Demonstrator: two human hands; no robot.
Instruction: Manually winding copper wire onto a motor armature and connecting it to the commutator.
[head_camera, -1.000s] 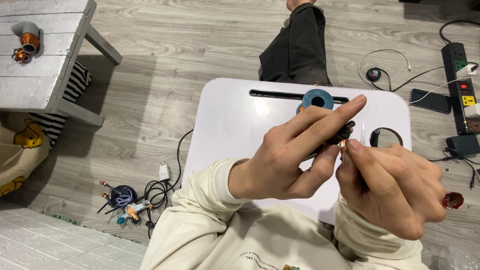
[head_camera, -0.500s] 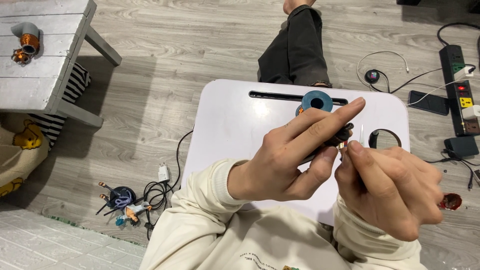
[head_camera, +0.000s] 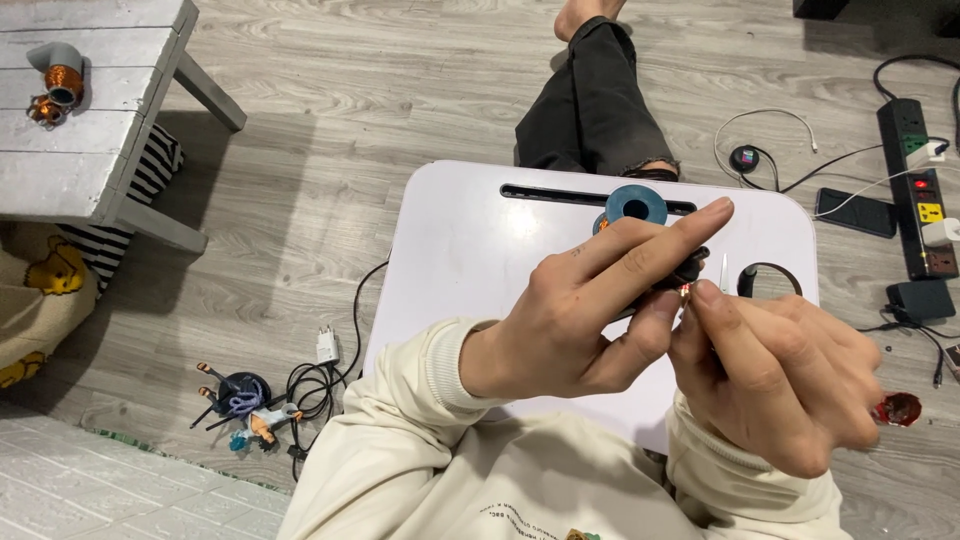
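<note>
Left hand (head_camera: 590, 320) pinches small black part (head_camera: 688, 268).

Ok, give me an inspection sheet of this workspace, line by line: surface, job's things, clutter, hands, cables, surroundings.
Surface: white lap table with a dark slot along its far edge, set on grey wood flooring.
Job's things: small dark part pinched between both hands; what it is cannot be told. Blue spool on the table behind it.
Clutter: small figurine and a white charger plug on the floor; red object at right.
Hands: left hand holds the part; right hand pinches at its end.
Cables: power strip with plugs, black and white leads.
Surroundings: grey slatted table, person's outstretched leg.
</note>
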